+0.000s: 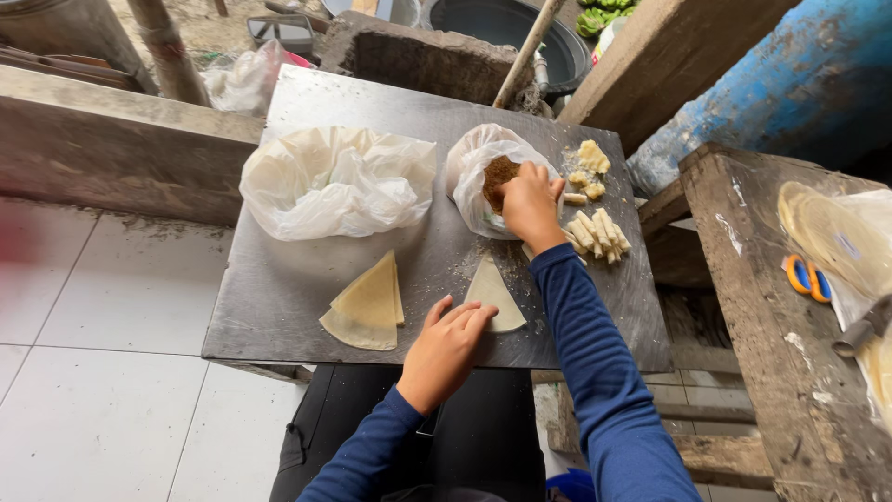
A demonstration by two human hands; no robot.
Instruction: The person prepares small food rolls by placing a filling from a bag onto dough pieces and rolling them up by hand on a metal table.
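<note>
From the head camera we look down on a grey metal board (307,307) laid over our lap, with white floor tiles (102,372) to its left and a rough wooden bench (771,372) to its right. We take the board as our landmark. At its near edge our left hand (446,349) lies flat, fingers spread, pressing a single wedge of pastry wrapper (492,290). Left of that wedge sits a small stack of wrappers (367,305). Toward the far right of the board our right hand (530,203) reaches into a small plastic bag (469,172), fingertips pinched in brown filling (499,175). Rolled pieces (599,232) lie just right of it. A big crumpled bag (334,181) fills the far left; bare metal stays open at centre.
</note>
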